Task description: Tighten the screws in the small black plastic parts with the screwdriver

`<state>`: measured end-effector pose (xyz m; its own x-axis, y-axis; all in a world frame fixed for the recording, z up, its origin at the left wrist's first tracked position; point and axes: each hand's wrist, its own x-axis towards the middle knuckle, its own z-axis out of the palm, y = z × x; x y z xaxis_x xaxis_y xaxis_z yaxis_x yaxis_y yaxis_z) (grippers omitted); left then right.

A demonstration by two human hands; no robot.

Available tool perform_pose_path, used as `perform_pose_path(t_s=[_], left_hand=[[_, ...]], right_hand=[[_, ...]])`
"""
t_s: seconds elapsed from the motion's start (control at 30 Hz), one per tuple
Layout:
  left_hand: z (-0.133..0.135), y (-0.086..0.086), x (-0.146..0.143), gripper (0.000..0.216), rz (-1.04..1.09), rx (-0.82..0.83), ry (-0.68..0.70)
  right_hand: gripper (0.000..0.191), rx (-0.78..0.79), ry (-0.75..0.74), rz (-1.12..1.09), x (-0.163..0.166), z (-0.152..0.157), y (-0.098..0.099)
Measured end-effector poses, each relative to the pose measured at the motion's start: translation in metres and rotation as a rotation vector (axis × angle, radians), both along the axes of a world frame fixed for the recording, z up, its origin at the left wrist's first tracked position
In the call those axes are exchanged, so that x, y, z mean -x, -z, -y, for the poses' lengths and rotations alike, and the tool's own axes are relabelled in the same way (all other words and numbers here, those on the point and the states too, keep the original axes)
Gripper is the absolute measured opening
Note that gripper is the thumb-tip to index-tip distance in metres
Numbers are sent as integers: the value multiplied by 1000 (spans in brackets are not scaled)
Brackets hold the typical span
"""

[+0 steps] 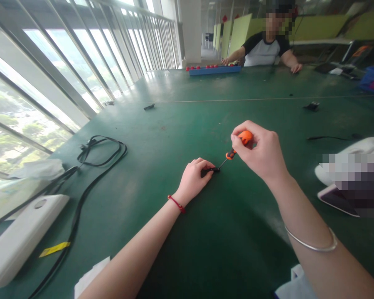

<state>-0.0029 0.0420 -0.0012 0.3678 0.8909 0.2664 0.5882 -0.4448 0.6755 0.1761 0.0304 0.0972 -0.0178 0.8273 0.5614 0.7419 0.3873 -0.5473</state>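
My right hand (257, 149) is closed around the handle of an orange-and-black screwdriver (245, 138), which slants down to the left. Its thin metal shaft ends at a small black piece (215, 170) lying low on the green table (187, 128). My left hand (195, 178) rests on the tabletop with thumb and fingers pinching that black piece. Most of the piece is hidden by my fingers, so its kind is unclear. Whether the tip sits in a screw is too small to tell.
On the left lie a looped black cable (102, 164) and a white box-like device (28, 236). A white bundle and a dark flat object (339, 199) lie at right. Across the table a person (266, 47) sits beside a blue tray (215, 71). Railings (118, 45) run along the left.
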Motion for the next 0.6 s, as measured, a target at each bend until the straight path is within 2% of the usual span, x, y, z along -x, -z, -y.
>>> perform_pose_path(t_s=[0.1,0.17,0.27,0.37,0.5,0.6], left_hand=[[0,0,0,15,0,1,-5],[0,0,0,15,3,2,-2],[0,0,-1,15,7,4,0],[0,0,0,16,3,3,-5],[0,1,0,16,8,-1,-6],[0,1,0,15,4,-3,-7]], right_hand=[[14,18,-38,43,0,2,-5],[11,38,-29,77,0,3,-7],[27,76,14,105,0,5,-10],[12,77,18,120,-1,6,-13],[13,91,-11,149,-2,7,-14],[30,125,-9,187,-2,7,-15]])
